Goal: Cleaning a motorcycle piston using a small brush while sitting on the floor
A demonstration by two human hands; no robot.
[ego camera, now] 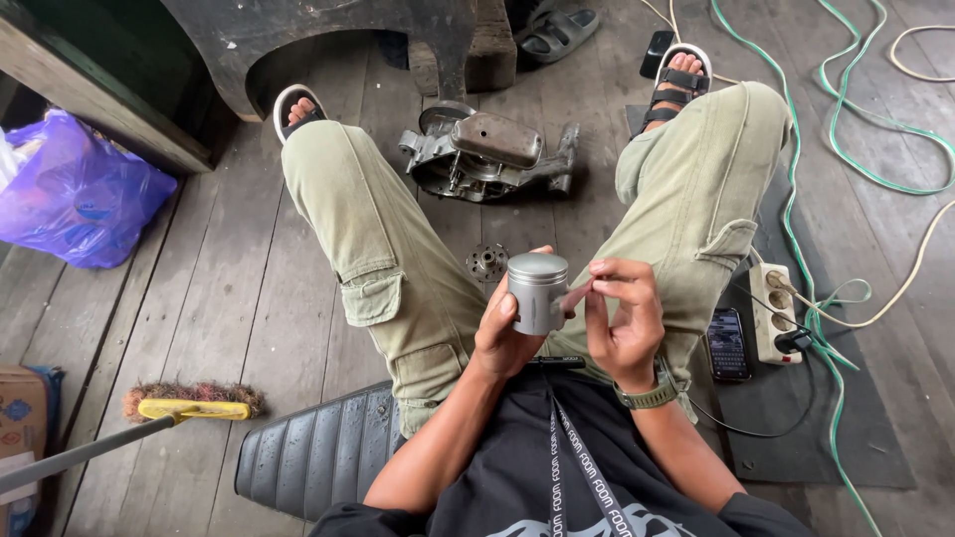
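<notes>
Left hand [507, 338] wrapped round grey metal piston [537, 291], held upright above lap; right hand [622, 323] fingertips pinched together at piston's side; engine casing [487, 154] on plank floor [249, 288] beyond knees; phone [728, 343], power strip [774, 313] at right.

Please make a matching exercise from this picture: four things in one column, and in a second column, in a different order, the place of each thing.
Things:
1. metal cylinder
2. broom
3. phone
4. purple bag

Places:
A. on the wooden floor at the far left, beside the dark bench
B. in the left hand, with the right hand touching its side
C. on the dark mat next to the power strip
D. on the floor, lower left, yellow head with brown bristles

Pairs: 1-B, 2-D, 3-C, 4-A
</notes>
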